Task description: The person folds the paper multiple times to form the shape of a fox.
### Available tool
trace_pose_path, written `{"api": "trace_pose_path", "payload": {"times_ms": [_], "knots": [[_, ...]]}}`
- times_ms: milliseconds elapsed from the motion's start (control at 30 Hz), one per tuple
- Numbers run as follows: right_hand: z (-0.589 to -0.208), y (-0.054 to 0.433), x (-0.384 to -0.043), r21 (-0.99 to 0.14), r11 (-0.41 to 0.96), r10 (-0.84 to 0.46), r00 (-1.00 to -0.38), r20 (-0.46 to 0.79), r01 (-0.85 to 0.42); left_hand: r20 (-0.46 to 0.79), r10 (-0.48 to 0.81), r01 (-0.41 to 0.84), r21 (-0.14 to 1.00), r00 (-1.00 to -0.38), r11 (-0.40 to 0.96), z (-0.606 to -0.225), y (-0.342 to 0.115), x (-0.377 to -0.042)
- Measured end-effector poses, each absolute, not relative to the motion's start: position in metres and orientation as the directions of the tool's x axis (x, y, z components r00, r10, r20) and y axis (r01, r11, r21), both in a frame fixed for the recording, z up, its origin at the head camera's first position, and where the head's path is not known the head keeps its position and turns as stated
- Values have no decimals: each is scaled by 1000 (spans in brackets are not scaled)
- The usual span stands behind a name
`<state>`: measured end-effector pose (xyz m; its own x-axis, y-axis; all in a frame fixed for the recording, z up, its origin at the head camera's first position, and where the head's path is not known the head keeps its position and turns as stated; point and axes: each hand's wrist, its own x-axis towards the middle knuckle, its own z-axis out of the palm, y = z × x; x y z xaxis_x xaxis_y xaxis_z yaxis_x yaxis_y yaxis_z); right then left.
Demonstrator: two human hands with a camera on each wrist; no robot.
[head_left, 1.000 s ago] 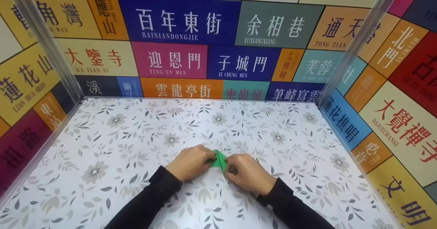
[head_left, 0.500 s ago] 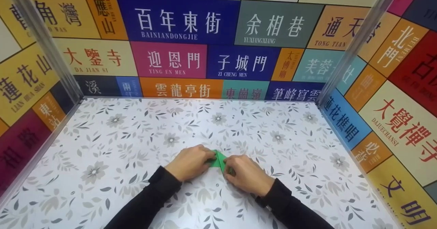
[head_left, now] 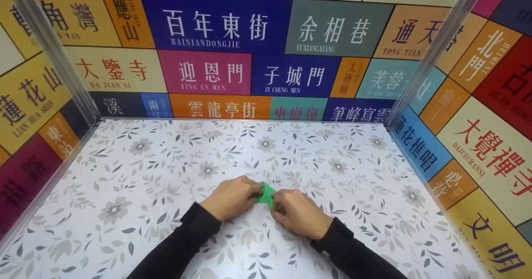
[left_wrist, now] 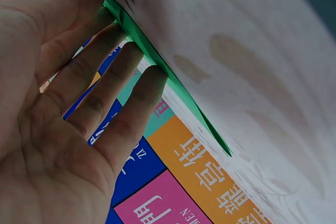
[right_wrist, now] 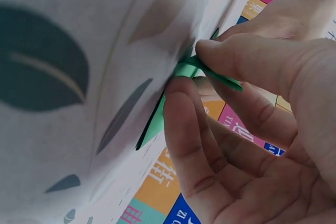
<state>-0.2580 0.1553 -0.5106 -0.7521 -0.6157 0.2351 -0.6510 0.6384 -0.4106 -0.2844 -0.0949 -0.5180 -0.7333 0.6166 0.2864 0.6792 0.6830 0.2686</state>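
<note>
A small folded piece of green paper (head_left: 264,196) lies flat on the table between the two hands. My left hand (head_left: 233,196) holds down its left side; in the left wrist view, the nearly straight fingers (left_wrist: 142,90) rest their tips along the paper's edge. At the right side, my right hand (head_left: 302,212) pinches a raised flap of the green paper (right_wrist: 223,78) between thumb and fingers, while other fingertips touch the sheet near the table. Parts of the paper are covered by both hands.
The table (head_left: 199,146) has a white covering with grey flowers and leaves. Panels with coloured name signs (head_left: 220,25) enclose its back and both sides, with clear strips (head_left: 432,50) at the corners. Dark sleeves (head_left: 353,245) cover the forearms.
The right hand has shifted very slightly down and left at the paper's right side, and the folded flap looks turned a little. The left hand stays in place.
</note>
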Motion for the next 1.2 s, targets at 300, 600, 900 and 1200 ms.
{"api": "trace_pose_path", "payload": {"times_ms": [300, 600, 900, 1200], "knots": [[-511, 156, -256, -378, 654, -616, -751, 236, -655, 289, 617, 681, 270, -731, 680, -519, -95, -284], [-512, 155, -256, -372, 651, -630, -744, 223, -662, 270, 617, 673, 267, -739, 690, -517, -95, -284], [-511, 155, -257, -360, 643, -643, -732, 226, -676, 280, 619, 679, 269, -733, 683, -515, -95, -284], [-510, 156, -257, -384, 626, -655, -725, 215, -679, 297, 623, 690, 270, -723, 672, -515, -94, -283]]}}
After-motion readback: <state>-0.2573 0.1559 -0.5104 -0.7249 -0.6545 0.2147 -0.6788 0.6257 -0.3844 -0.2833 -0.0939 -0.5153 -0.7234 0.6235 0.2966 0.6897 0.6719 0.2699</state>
